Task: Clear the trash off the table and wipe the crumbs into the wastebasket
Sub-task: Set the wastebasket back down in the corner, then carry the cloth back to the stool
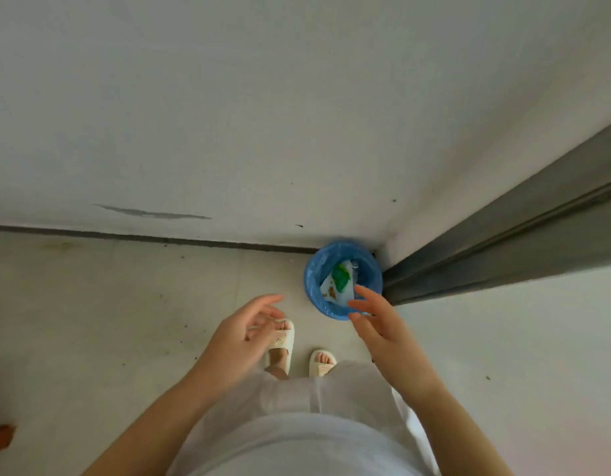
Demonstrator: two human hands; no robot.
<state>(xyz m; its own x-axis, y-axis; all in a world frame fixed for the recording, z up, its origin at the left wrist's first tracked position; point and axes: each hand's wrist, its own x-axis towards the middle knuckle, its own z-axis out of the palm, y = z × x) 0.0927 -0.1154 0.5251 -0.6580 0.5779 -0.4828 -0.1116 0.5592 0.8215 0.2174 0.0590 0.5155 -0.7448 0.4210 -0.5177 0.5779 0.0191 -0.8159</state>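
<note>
Two bare hands hover above a small wastebasket [343, 279] lined with a blue bag, which stands on the floor [91, 304] in the corner where a pale wall [262, 97] meets a grey door frame [503, 242]. Inside the basket lies a crumpled wrapper [338, 282], white with green print and brownish specks.

Seen from above, the right hand [383, 331] overlaps the basket's near rim, its fingers [365, 293] spread loosely and holding nothing. Off to the side hangs the left hand [242, 334], over the floor and clear of the basket; its fingers [269, 300] are relaxed, slightly curled, and also empty.

Judging by the empty hands and the wrapper already inside, this looks like the drop-off step. To do it well, any release should happen directly over the opening and low enough that light scraps and crumbs fall within the liner, not onto the floor beside it.

Below the hands are two feet in cream slippers [283, 341] and pale clothing. Small dark specks dot the floor. No table is in view.
</note>
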